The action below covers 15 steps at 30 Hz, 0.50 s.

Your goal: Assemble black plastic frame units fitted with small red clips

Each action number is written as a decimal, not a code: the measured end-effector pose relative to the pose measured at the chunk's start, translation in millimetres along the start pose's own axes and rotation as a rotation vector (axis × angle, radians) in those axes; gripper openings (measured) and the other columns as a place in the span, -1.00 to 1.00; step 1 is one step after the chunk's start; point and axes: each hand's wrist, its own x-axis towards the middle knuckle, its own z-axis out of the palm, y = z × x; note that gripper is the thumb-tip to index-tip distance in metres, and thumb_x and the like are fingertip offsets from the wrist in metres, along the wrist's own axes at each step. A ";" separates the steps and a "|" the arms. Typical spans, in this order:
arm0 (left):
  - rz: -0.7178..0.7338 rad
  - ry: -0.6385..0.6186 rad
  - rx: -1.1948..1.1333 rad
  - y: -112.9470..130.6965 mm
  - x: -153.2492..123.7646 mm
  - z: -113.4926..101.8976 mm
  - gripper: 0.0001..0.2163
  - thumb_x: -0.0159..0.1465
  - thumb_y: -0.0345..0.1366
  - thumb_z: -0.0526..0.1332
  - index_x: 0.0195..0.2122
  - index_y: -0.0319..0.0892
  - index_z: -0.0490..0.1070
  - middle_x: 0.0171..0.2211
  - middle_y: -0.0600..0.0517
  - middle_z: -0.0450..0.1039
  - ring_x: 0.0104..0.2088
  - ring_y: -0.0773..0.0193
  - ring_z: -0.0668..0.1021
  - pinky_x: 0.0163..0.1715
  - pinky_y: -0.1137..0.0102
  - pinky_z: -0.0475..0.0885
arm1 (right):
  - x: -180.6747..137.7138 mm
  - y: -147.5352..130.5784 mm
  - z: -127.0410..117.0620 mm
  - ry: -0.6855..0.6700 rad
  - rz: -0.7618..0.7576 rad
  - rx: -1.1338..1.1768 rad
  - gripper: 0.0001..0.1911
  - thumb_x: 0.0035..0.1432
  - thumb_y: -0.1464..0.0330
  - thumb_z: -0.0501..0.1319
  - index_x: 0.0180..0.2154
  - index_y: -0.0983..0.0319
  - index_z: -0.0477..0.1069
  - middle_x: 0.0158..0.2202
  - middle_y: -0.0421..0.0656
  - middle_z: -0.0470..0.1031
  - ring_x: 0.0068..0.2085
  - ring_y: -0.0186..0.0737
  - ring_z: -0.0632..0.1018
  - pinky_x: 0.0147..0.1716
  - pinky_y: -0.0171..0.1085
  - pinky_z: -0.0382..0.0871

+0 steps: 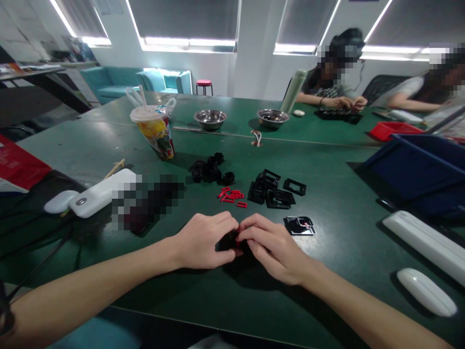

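Near the front of the green table, my left hand (207, 240) is closed around a small black part (228, 240), mostly hidden by the fingers. My right hand (274, 247) meets it from the right, fingertips pinched on a small red piece (238, 237) at the black part. Just beyond my hands lie several thin red rectangular frames (231, 195). Black rectangular frames (269, 189) are heaped to their right, and round black parts (209, 169) cluster further back. A glossy black-and-white flat stack (300, 226) sits beside my right hand.
A drink cup (154, 133) and two metal bowls (209, 119) (272, 118) stand further back. White devices (105, 193) lie left, others (426, 291) right, near a dark blue bin (425, 169). Two people (337, 80) sit across the table.
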 end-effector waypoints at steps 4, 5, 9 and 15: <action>0.003 -0.002 0.010 -0.2 0.0 0.1 -0.82 0.37 -0.15 0.27 -0.13 -0.12 0.41 -0.21 0.05 0.49 -0.27 0.21 0.54 -0.35 0.35 0.32 | 0.3 1.5 -0.3 -0.004 -0.008 -0.009 -0.74 0.42 0.49 0.07 -0.08 0.22 0.53 -0.03 -0.03 0.51 -0.17 -0.20 0.58 -0.21 -0.21 0.48; 0.005 -0.002 0.013 -0.1 0.1 -0.1 -0.83 0.37 -0.15 0.27 -0.14 -0.12 0.41 -0.21 0.05 0.48 -0.27 0.21 0.54 -0.34 0.35 0.32 | 0.5 1.9 -0.2 -0.006 -0.011 -0.012 -0.74 0.42 0.49 0.07 -0.08 0.22 0.53 -0.03 -0.04 0.51 -0.18 -0.21 0.58 -0.22 -0.22 0.49; 0.006 -0.006 0.027 1.4 1.3 -2.5 -0.83 0.36 -0.16 0.28 -0.19 -0.12 0.37 -0.22 0.07 0.47 -0.28 0.23 0.53 -0.35 0.35 0.33 | 1.7 2.2 0.1 -0.005 -0.017 -0.031 -0.75 0.42 0.48 0.08 -0.09 0.22 0.54 -0.03 -0.04 0.52 -0.19 -0.21 0.58 -0.21 -0.22 0.50; -0.001 -0.015 0.036 3.2 1.3 -3.0 -0.82 0.36 -0.15 0.29 -0.20 -0.12 0.36 -0.21 0.07 0.48 -0.29 0.23 0.53 -0.36 0.35 0.32 | 3.3 0.5 -0.2 -0.007 -0.018 -0.056 -0.75 0.41 0.48 0.08 -0.10 0.22 0.54 -0.03 -0.03 0.52 -0.18 -0.22 0.58 -0.22 -0.22 0.50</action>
